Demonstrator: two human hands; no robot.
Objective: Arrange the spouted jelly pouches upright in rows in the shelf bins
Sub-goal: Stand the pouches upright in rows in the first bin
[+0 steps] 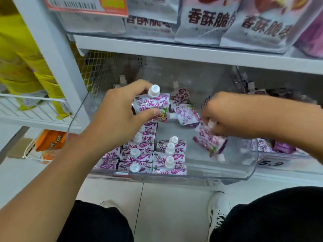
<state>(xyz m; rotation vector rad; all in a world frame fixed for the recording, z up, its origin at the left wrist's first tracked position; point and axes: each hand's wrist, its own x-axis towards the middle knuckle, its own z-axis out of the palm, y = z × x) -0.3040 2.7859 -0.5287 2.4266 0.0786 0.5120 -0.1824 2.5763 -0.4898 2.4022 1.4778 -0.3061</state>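
- Left hand [118,117], centre of frame: thumb and fingers curled round an upright jelly pouch [151,106], white cap [153,90] uppermost, held above the left part of the clear bin [227,173].
- Right hand [225,114], right of centre: fingers curled down onto a second pouch [209,140], which hangs tilted with its spout [221,157] pointing to the lower right. The hand is motion-blurred; the exact finger contact cannot be told.
- Standing pouches [150,158], lower centre of the bin: upright in rows, caps up, packed against the front wall and one another on the bin's left side.
- Loose pouches [185,112], centre of the bin between the two hands: lying on their sides, unsorted.
- Neighbouring bin [283,163], right edge of frame: holds further purple pouches; a price label reading 5.9 sits on its front.
- Upper shelf [192,53], top of frame: carries large white snack bags [209,20] with black lettering.
- Yellow packages [26,67] at the left edge; an orange packet [50,138] sits below them.
- White shoe [218,212] on the floor, lower right.
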